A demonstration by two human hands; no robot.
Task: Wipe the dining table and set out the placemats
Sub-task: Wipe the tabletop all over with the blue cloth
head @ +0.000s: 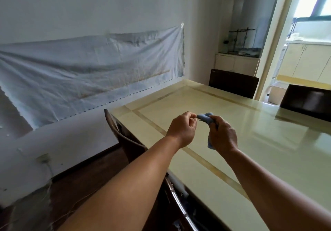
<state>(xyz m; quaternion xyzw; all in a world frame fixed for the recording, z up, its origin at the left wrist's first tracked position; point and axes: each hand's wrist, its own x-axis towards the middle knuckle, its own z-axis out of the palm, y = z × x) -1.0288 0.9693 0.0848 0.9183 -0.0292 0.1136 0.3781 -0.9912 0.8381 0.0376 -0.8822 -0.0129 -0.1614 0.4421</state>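
A small blue cloth is held in the air above the near left part of the glossy cream dining table. My right hand grips the bunched cloth, and a blue corner hangs out below the palm. My left hand pinches the cloth's upper end between thumb and fingertips. Both hands hover over the tan inlaid border strip of the tabletop. No placemats are in view.
A dark wooden chair is tucked in at the table's left end, another chair sits close below my arms. Two dark chair backs stand on the far side. A white sheet hangs on the wall. A doorway opens at right.
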